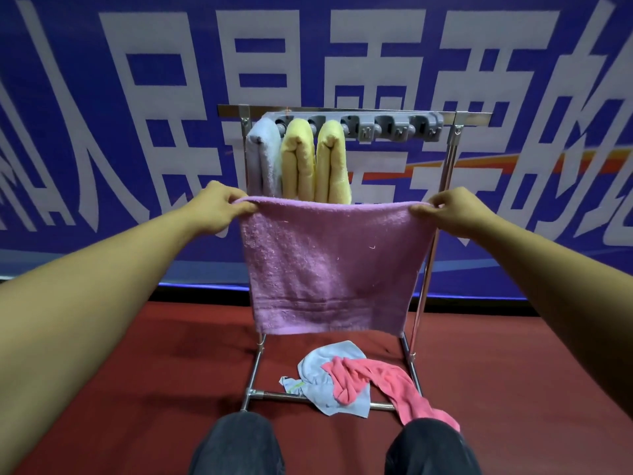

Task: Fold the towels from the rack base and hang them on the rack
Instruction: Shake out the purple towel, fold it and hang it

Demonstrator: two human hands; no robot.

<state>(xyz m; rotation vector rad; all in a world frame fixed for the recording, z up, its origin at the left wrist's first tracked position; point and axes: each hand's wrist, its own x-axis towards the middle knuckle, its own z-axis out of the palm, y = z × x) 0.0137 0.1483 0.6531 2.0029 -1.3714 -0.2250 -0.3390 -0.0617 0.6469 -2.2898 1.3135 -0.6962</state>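
- Behind everything hangs a blue banner (102,97) with large white characters, and below it a dark red floor (154,389) runs toward the viewer.
- On that floor stands a metal rack (442,186), with a top bar, two upright posts and a rectangular base frame of tubes.
- Just under the top bar, a grey holder strip (383,126) with a row of clips is fixed across the rack.
- Three folded towels hang from the left part of the strip: a pale blue-grey towel (263,156) on the far left, then a yellow towel (297,159), then a second yellow towel (331,162) to its right. They hang close side by side.
- The left hand (214,207) pinches the upper left corner of a purple towel (329,265), with fingers curled over its top edge.
- The right hand (452,212) pinches the upper right corner the same way.
- Between the two hands the purple towel is stretched wide and hangs flat in front of the rack, covering the lower ends of the hung towels.
- At the rack base lie two crumpled towels: a light blue towel (322,375) across the near tube, and a pink towel (380,382) partly on top of it, trailing right and nearer.
- The person's knees in dark trousers (239,447) show at the near edge.
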